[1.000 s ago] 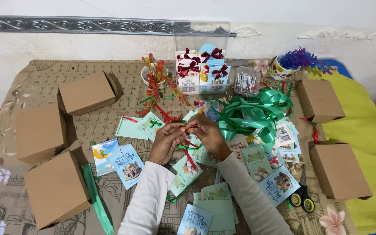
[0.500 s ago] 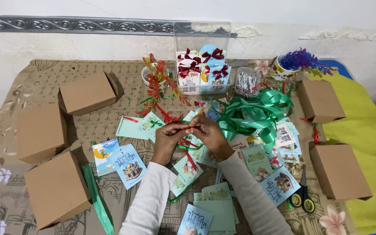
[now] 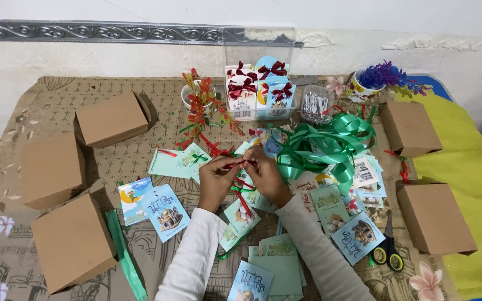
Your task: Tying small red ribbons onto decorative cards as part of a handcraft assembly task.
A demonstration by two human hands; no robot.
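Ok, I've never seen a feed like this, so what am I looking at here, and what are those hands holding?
The picture comes from a camera worn on a person's head, looking down at their own two bare hands; there is no machine. The left hand and right hand meet over a table, pinching a thin red ribbon between the fingertips. Around them lie small printed cards, a tangle of green ribbon, brown cardboard boxes, and scissors. At the back stands a clear container of cards with red bows.
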